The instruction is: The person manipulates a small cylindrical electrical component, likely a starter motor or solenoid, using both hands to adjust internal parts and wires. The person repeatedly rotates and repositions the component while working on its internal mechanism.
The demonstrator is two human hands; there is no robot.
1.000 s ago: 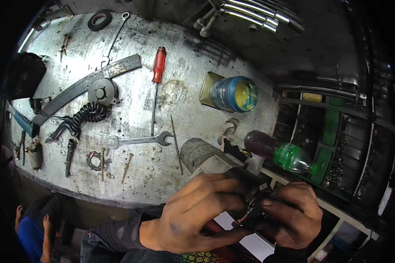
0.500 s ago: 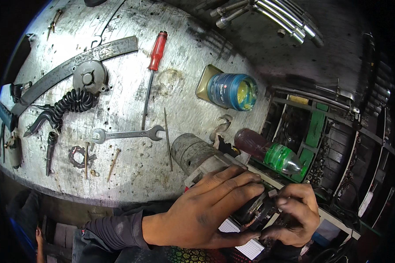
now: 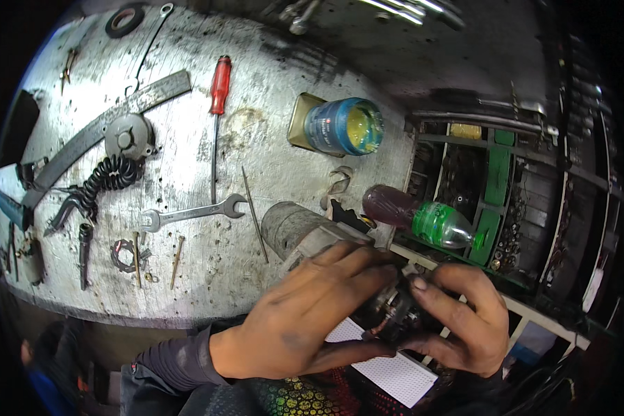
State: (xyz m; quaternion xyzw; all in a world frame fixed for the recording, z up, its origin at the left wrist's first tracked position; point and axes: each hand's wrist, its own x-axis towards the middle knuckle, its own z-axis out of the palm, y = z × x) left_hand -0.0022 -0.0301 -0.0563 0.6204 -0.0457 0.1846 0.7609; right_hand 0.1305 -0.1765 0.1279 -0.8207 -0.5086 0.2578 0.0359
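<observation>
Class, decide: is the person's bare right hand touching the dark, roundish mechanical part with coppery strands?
Touching: the head view shows the bare right hand gripping the dark roundish part, fingertips against its right side.

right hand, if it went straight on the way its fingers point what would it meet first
Most likely the dark part, which the right hand seems to touch; beyond it lies the left hand, though depth is unclear.

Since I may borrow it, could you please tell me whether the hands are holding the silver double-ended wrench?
No, the wrench lies on the scuffed grey bench, apart from the left hand and right hand.
</observation>
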